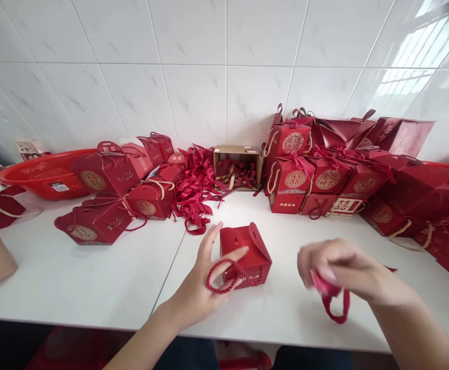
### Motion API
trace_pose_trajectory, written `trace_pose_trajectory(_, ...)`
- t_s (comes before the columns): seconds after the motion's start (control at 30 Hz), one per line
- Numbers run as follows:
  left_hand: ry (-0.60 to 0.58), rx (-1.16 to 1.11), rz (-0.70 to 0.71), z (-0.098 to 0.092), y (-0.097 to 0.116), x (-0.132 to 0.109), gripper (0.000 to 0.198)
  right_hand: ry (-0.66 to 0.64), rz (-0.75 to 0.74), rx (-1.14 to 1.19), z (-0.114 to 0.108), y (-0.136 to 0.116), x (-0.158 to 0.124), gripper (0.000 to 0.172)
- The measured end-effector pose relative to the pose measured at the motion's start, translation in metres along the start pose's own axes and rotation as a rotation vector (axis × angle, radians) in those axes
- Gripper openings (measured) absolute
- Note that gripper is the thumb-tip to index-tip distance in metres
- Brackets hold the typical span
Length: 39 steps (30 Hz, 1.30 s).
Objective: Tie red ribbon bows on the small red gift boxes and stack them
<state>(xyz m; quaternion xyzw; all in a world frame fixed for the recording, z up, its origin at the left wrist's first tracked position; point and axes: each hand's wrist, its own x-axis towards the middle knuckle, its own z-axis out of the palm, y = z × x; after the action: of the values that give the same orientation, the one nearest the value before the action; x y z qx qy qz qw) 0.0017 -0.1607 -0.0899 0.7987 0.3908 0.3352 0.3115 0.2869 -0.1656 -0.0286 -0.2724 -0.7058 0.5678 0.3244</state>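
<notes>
The box (pixel 244 240) sits near centre on the bench (pixel 282 321); probably light, stiff but dentable card, best held by its lower walls. The left hand (pixel 203 275), fingers spread, is at its left side, the cord (pixel 221 292) looped before them. The right hand (pixel 340 264) pinches a ribbon (pixel 337 320). Far left, a flap (pixel 108 148) reads 歡喜; far right, a carton (pixel 287 203) 安居乐业. The basin's label (pixel 59 187) is illegible.
</notes>
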Motion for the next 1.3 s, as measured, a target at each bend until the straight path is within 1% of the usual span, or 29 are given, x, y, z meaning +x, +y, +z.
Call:
trace_pose_trajectory(0.03,-0.019,0.096,0.056,-0.003,0.003,-0.002,0.052,0.178,0.037,-0.039,-0.002,0.002,0.005,0.034)
trace_pose_trajectory(0.07,-0.059,0.170,0.118,-0.007,0.006,-0.004,0.046,0.313,0.080,-0.075,-0.003,0.005,0.011,0.034)
trace_pose_trajectory(0.1,-0.109,0.200,0.170,-0.011,0.009,-0.006,0.044,0.392,0.126,-0.104,-0.004,0.007,0.018,0.035)
trace_pose_trajectory(0.13,-0.156,0.186,0.203,-0.015,0.011,-0.007,0.044,0.421,0.171,-0.126,-0.004,0.010,0.024,0.035)
trace_pose_trajectory(0.17,-0.182,0.142,0.215,-0.018,0.014,-0.007,0.044,0.415,0.210,-0.145,-0.004,0.012,0.030,0.035)
trace_pose_trajectory(0.2,-0.180,0.079,0.209,-0.021,0.016,-0.006,0.044,0.393,0.246,-0.161,-0.004,0.014,0.035,0.035)
trace_pose_trajectory(0.3,-0.080,-0.062,0.103,-0.022,0.022,0.007,0.042,0.341,0.313,-0.187,-0.005,0.017,0.046,0.033)
trace_pose_trajectory(0.33,-0.030,-0.055,0.047,-0.021,0.024,0.013,0.039,0.330,0.323,-0.185,-0.005,0.017,0.049,0.032)
trace_pose_trajectory(0.4,0.065,0.031,-0.079,-0.015,0.026,0.027,0.033,0.322,0.330,-0.176,-0.006,0.017,0.053,0.030)
trace_pose_trajectory(0.43,0.089,0.080,-0.129,-0.012,0.027,0.034,0.032,0.319,0.327,-0.167,-0.006,0.016,0.055,0.030)
trace_pose_trajectory(0.5,0.072,0.121,-0.177,-0.008,0.028,0.045,0.031,0.311,0.316,-0.146,-0.006,0.014,0.059,0.030)
trace_pose_trajectory(0.6,0.019,0.084,-0.191,-0.006,0.027,0.057,0.029,0.297,0.304,-0.137,-0.007,0.012,0.064,0.029)
trace_pose_trajectory(0.7,0.023,0.058,-0.158,-0.007,0.027,0.065,0.028,0.280,0.312,-0.144,-0.007,0.012,0.069,0.029)
trace_pose_trajectory(0.83,0.021,0.009,-0.125,-0.004,0.029,0.073,0.018,0.262,0.329,-0.152,-0.004,0.012,0.073,0.031)
trace_pose_trajectory(0.93,0.048,-0.014,-0.110,-0.002,0.030,0.076,0.013,0.267,0.351,-0.279,-0.003,0.010,0.072,0.032)
trace_pose_trajectory(1.0,0.059,-0.026,-0.101,-0.004,0.030,0.076,0.014,0.331,0.265,-0.436,-0.005,0.009,0.071,0.027)
trace_pose_trajectory(1.03,0.055,-0.037,-0.098,-0.007,0.031,0.076,0.014,0.355,0.193,-0.496,-0.007,0.008,0.071,0.028)
trace_pose_trajectory(1.07,0.049,-0.049,-0.093,-0.010,0.032,0.077,0.014,0.351,0.119,-0.527,-0.008,0.007,0.071,0.031)
trace_pose_trajectory(1.1,0.043,-0.062,-0.086,-0.014,0.033,0.077,0.014,0.310,0.058,-0.527,-0.009,0.006,0.072,0.035)
trace_pose_trajectory(1.13,0.042,-0.071,-0.069,-0.018,0.036,0.079,0.015,0.235,0.017,-0.505,-0.009,0.005,0.075,0.037)
trace_pose_trajectory(1.2,0.054,-0.081,-0.010,-0.026,0.042,0.082,0.015,0.069,-0.038,-0.440,-0.008,0.002,0.082,0.032)
trace_pose_trajectory(1.23,0.056,-0.082,0.023,-0.030,0.045,0.084,0.015,0.011,-0.069,-0.411,-0.007,0.000,0.086,0.029)
trace_pose_trajectory(1.3,0.057,-0.083,0.076,-0.037,0.052,0.087,0.017,-0.039,-0.133,-0.349,-0.005,-0.002,0.094,0.023)
